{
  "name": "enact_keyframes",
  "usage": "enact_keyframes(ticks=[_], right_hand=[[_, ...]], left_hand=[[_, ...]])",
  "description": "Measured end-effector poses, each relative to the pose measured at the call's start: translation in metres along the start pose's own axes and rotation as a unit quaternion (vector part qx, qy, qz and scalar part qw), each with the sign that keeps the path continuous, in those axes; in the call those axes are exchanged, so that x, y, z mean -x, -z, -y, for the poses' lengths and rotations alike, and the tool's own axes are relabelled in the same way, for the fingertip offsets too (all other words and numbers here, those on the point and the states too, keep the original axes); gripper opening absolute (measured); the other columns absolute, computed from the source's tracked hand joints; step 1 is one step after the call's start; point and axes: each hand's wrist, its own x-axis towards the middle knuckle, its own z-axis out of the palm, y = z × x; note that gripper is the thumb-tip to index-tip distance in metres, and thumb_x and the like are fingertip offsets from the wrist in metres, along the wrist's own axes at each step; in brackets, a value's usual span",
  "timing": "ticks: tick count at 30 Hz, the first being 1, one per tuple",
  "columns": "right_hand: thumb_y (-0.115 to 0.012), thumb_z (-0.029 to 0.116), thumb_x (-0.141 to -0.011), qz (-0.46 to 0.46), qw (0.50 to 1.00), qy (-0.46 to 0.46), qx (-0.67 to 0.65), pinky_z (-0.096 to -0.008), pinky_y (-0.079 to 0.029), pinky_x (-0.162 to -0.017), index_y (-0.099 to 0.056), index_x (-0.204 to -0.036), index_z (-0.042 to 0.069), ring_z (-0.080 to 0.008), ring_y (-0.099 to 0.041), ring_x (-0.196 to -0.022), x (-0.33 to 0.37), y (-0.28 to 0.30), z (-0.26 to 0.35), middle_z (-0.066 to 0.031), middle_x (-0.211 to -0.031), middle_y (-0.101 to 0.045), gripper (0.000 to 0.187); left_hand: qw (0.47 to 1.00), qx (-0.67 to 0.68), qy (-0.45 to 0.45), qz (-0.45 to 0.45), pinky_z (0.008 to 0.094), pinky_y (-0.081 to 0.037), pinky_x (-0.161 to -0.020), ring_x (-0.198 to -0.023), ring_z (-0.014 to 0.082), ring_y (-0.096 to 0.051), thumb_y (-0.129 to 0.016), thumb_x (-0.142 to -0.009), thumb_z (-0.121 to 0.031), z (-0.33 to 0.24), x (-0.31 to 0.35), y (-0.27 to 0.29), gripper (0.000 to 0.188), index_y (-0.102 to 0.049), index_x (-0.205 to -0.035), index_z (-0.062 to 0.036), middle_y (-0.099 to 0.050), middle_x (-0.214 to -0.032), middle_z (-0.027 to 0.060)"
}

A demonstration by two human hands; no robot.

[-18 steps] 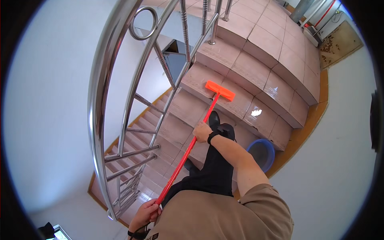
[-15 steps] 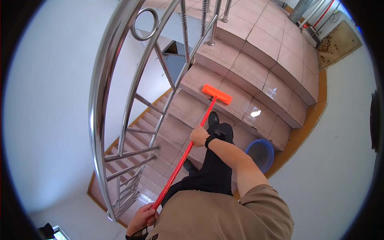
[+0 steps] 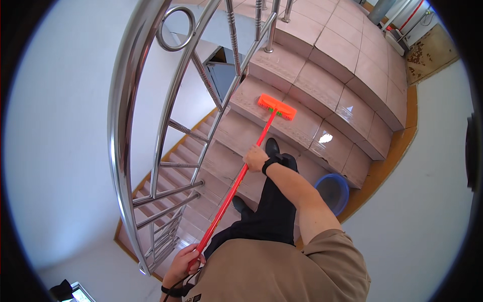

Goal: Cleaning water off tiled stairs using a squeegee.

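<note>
A long-handled scrub brush slants from the lower left up to a tiled stair. Its orange head (image 3: 277,106) rests over one step's tread, with green and dark bristles showing along the near edge. My right hand (image 3: 256,159), a black band at its wrist, is closed around the middle of the red handle (image 3: 229,197). Near the handle's lower end my left hand (image 3: 188,261) grips it beside my waist. My black boots (image 3: 272,146) stand on lower steps below the brush head.
A steel railing (image 3: 118,146) curves along the left, with lower stairs descending beyond it. At the right wall a blue basin (image 3: 332,194) sits on a step. Higher up, a tiled landing (image 3: 347,30) leads to a rusty panel (image 3: 431,54).
The brush head has moved slightly forward and lifted or tipped, so its bristles now show. Both hands have moved a little forward along with the handle.
</note>
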Motion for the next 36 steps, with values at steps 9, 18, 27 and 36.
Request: enact_keyframes(ticks=[9,18,27,36], right_hand=[[-0.075,0.027,-0.068,-0.062,0.997,-0.033,0.022,-0.0426,-0.04,-0.106,-0.074,-0.078,0.01,-0.0282,-0.062,-0.101,0.001,0.004,-0.071,-0.0096,-0.089,-0.069,0.019],[-0.074,0.026,-0.069,-0.042,0.998,-0.024,0.035,-0.0459,-0.041,-0.106,-0.074,-0.079,0.011,-0.0307,-0.062,-0.103,0.005,-0.005,-0.043,-0.0102,-0.092,-0.069,0.018],[-0.072,0.03,-0.072,0.009,0.998,0.018,0.054,-0.0424,-0.045,-0.095,-0.075,-0.081,0.013,-0.0308,-0.063,-0.098,0.009,0.0,0.025,-0.0116,-0.088,-0.069,0.019],[-0.072,0.03,-0.072,0.025,0.997,0.061,0.038,-0.044,-0.044,-0.096,-0.074,-0.079,0.014,-0.0315,-0.064,-0.096,0.012,0.007,0.043,-0.0134,-0.089,-0.069,0.018]], left_hand=[[0.999,-0.023,0.004,0.048,0.0204,-0.031,-0.039,-0.049,0.0065,-0.042,-0.051,-0.103,-0.018,-0.034,-0.048,-0.046,0.034,-0.048,-0.134,-0.0024,-0.065,-0.086,0.0101],[0.999,-0.018,-0.034,0.033,0.0202,-0.031,-0.04,-0.049,0.0056,-0.041,-0.052,-0.103,-0.02,-0.001,-0.029,-0.031,0.039,-0.047,-0.137,-0.0016,-0.066,-0.09,0.0112],[0.997,0.044,-0.054,0.021,0.0203,-0.032,-0.043,-0.051,0.0057,-0.041,-0.052,-0.103,-0.02,0.035,0.022,-0.001,0.043,-0.046,-0.14,-0.0003,-0.067,-0.096,0.0114],[0.997,0.04,-0.067,0.012,0.0201,-0.032,-0.042,-0.051,0.0056,-0.043,-0.054,-0.102,-0.017,0.044,0.049,-0.006,0.045,-0.044,-0.142,0.0012,-0.067,-0.095,0.0106]])
